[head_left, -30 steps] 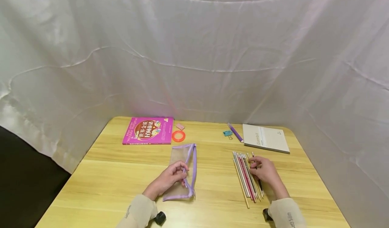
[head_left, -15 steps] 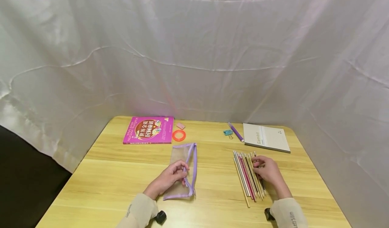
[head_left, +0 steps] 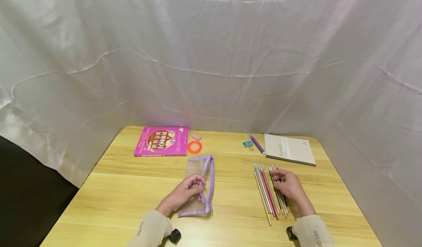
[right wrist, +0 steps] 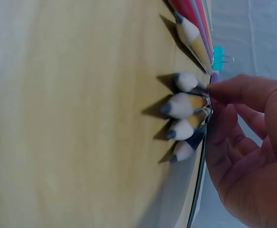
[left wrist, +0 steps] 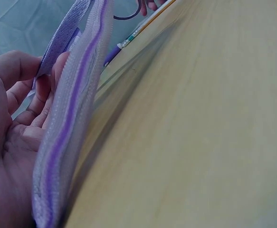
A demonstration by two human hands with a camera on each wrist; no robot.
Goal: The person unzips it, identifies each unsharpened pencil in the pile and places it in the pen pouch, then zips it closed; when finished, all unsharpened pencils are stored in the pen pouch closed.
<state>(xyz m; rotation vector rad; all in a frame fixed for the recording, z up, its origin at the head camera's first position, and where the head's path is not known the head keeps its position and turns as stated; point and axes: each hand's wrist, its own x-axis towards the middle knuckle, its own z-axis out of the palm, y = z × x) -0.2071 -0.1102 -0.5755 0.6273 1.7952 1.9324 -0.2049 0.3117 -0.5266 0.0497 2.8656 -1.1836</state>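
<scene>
My left hand (head_left: pixel 182 193) pinches the opened edge of a mesh zipper pouch (head_left: pixel 194 166) with purple trim; its strip shows between thumb and fingers in the left wrist view. The pouch lies on the table with its mouth facing right. My right hand (head_left: pixel 290 185) has thumb and fingers around several pencils (right wrist: pixel 181 105), dark and gold, with sharpened tips toward me. Just left of them, a looser row of white, red and gold pencils (head_left: pixel 268 194) lies on the table, eraser ends pointing away. The right fingertips (head_left: pixel 275 173) are near the eraser ends.
At the back left lies a pink book (head_left: pixel 161 141), beside a pink eraser (head_left: pixel 196 137) and an orange ring (head_left: pixel 194 147). A teal binder clip (head_left: pixel 247 143), a purple pen (head_left: pixel 256 143) and a notebook (head_left: pixel 290 149) lie at the back right. Grey curtains surround the table.
My right hand has shifted slightly right, then a little back left. The dark pencils at its fingers have drawn together, apart from the left row. The left hand and pouch have stayed put.
</scene>
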